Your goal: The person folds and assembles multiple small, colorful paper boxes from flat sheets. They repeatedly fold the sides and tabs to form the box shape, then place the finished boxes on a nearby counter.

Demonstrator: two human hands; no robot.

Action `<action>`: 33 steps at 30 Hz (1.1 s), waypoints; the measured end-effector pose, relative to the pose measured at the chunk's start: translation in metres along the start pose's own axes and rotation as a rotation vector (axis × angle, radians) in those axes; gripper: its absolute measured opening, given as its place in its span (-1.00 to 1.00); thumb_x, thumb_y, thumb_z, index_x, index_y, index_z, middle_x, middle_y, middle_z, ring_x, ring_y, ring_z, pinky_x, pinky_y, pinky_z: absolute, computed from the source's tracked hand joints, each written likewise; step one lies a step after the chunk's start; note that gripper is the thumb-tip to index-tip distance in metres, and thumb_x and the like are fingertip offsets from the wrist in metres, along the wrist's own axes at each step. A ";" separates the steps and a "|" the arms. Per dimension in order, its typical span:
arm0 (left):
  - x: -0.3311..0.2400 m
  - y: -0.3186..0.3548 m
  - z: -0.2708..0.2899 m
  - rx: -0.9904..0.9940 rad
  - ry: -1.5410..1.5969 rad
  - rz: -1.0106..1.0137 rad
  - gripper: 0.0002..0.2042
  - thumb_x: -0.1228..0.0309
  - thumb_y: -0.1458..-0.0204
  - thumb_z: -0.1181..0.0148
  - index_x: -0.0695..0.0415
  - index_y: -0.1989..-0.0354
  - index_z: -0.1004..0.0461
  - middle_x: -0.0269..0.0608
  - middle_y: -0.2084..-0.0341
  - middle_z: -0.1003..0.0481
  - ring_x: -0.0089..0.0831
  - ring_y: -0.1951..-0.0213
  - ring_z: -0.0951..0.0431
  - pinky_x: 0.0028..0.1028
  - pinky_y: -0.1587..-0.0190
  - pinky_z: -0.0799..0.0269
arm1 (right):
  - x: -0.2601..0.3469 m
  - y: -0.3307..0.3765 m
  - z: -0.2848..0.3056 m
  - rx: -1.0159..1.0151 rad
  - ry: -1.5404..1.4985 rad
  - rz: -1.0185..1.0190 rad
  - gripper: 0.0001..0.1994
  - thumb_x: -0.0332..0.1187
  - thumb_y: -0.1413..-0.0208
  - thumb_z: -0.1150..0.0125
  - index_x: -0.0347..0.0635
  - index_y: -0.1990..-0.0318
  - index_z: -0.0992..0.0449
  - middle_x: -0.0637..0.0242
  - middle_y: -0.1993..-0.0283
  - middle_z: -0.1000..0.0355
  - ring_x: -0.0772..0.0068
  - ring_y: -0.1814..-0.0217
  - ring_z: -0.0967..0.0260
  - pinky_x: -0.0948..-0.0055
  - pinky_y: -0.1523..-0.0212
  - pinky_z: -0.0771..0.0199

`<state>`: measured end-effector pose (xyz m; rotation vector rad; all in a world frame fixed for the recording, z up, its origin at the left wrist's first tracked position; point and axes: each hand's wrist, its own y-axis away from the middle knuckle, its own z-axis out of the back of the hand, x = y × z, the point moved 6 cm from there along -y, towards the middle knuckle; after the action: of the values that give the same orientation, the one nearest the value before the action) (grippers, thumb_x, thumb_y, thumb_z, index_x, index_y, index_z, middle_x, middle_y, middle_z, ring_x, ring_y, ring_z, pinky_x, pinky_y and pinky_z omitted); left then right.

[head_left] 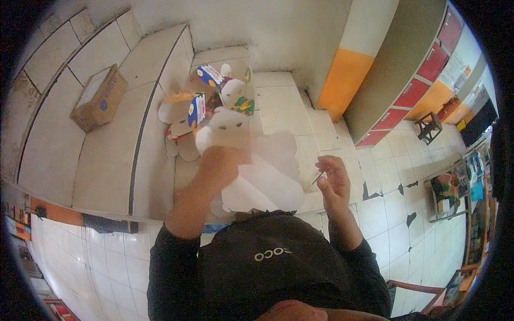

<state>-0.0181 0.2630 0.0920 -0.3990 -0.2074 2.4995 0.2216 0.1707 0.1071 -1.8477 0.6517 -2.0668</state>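
My left hand [220, 165], somewhat blurred, is closed at the lower edge of a white card cut-out [227, 127] with two dark holes. Its fingertips are hard to make out. The cut-out seems raised, and a shadow falls on the large white sheet [265, 184] in front of me. That sheet has a wavy edge on the side toward my body. To the right of the sheet, my right hand [334, 179] pinches a thin dark stick-like tool [318, 177], apart from the card.
Colourful printed card pieces [198, 109] lie piled beyond my left hand on the tiled ledge [278, 115]. A brown cardboard box [100, 98] rests on the tiled step at left. Red lockers [409, 92], a small dark stool [428, 127] and a cluttered rack [451, 190] stand to the right.
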 end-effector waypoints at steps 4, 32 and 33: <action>0.054 -0.050 -0.022 0.176 -0.303 0.097 -0.86 0.37 0.19 -0.07 0.01 0.44 -0.55 -0.09 0.52 -0.51 -0.17 0.40 -0.54 -0.22 0.32 -0.41 | -0.007 0.008 0.008 -0.033 0.042 -0.033 -0.64 -0.30 0.05 -0.18 -0.28 0.10 -0.34 0.21 0.14 -0.28 0.39 0.13 -0.23 0.43 0.11 -0.19; 0.052 -0.042 -0.118 -0.050 0.347 0.155 -0.69 0.37 0.16 -0.18 0.25 0.22 -0.45 -0.01 0.29 -0.47 -0.16 0.16 -0.45 -0.32 0.06 -0.32 | -0.031 0.026 0.016 -0.114 0.244 0.042 -0.81 -0.41 0.04 -0.17 -0.20 0.24 -0.42 0.19 0.20 -0.38 0.36 0.21 -0.30 0.45 0.28 -0.30; 0.047 -0.038 -0.101 -0.023 0.411 0.216 -0.71 0.40 0.15 -0.17 0.25 0.22 -0.45 -0.01 0.33 -0.48 -0.15 0.19 -0.47 -0.33 0.09 -0.34 | -0.035 0.025 0.018 -0.119 0.263 0.036 -0.81 -0.41 0.05 -0.18 -0.19 0.24 -0.42 0.20 0.20 -0.38 0.36 0.22 -0.31 0.45 0.28 -0.31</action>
<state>-0.0016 0.3267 -0.0052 -0.9748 -0.0284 2.5554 0.2424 0.1644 0.0653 -1.6219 0.8846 -2.3146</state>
